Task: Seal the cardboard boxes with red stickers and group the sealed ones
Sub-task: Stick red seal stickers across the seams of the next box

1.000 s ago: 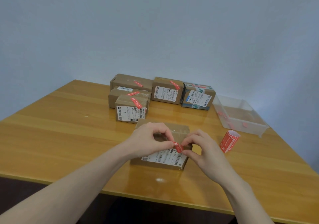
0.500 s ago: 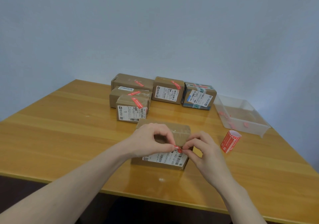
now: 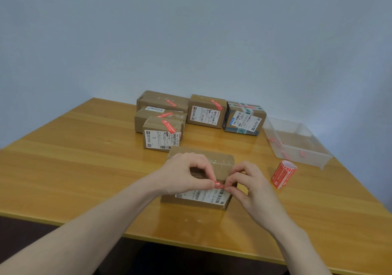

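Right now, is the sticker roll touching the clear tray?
Apart. The head view shows bare table between the sticker roll and the clear tray.

Brown cardboard boxes [image 3: 192,118] carry red stickers [image 3: 219,185] and white barcoded labels [image 3: 203,196] on a honey-yellow table [image 3: 74,158].

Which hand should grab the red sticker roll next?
The right hand, probably. The sticker roll stands on the table just to its right, while the left hand is on the box's far side. For now both hands pinch the red sticker.
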